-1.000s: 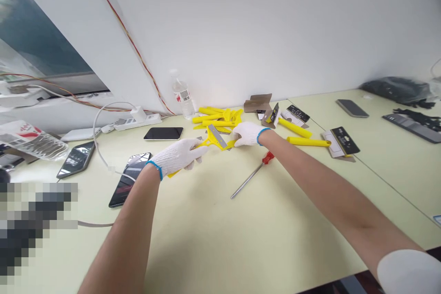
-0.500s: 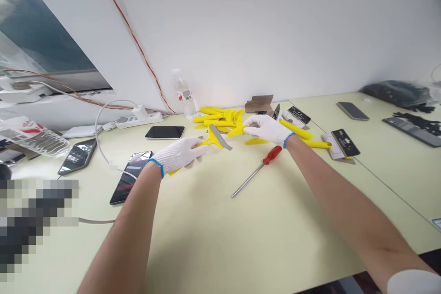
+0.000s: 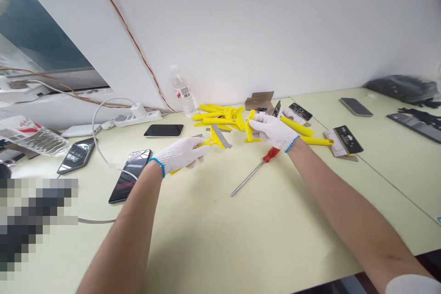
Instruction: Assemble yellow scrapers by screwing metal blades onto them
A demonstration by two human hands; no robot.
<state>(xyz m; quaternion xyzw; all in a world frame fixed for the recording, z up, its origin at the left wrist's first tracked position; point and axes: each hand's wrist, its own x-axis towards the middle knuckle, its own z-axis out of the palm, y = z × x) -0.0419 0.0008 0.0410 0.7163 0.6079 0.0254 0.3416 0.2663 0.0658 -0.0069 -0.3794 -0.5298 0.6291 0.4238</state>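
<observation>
Both my hands wear white knit gloves with blue cuffs. My left hand [image 3: 181, 155] is closed round the handle of a yellow scraper [image 3: 214, 139] with a grey metal blade across its head. My right hand [image 3: 273, 131] pinches a small yellow plastic piece [image 3: 249, 126], holding it upright just right of the scraper's head. Behind both hands lies a pile of yellow scraper parts [image 3: 218, 117]. A red-handled screwdriver [image 3: 253, 172] lies on the table below my right wrist.
Three phones [image 3: 164, 130] [image 3: 130, 175] [image 3: 76, 157] lie at the left near a white power strip [image 3: 134, 119] and cable. A water bottle [image 3: 181, 93] stands at the wall. Yellow handles and black blade packs [image 3: 344, 140] lie right; another phone [image 3: 356, 106] is farther right.
My right hand let go of the scraper's head, reached back toward the pile, and now holds a small yellow piece upright. My left hand kept the scraper almost still.
</observation>
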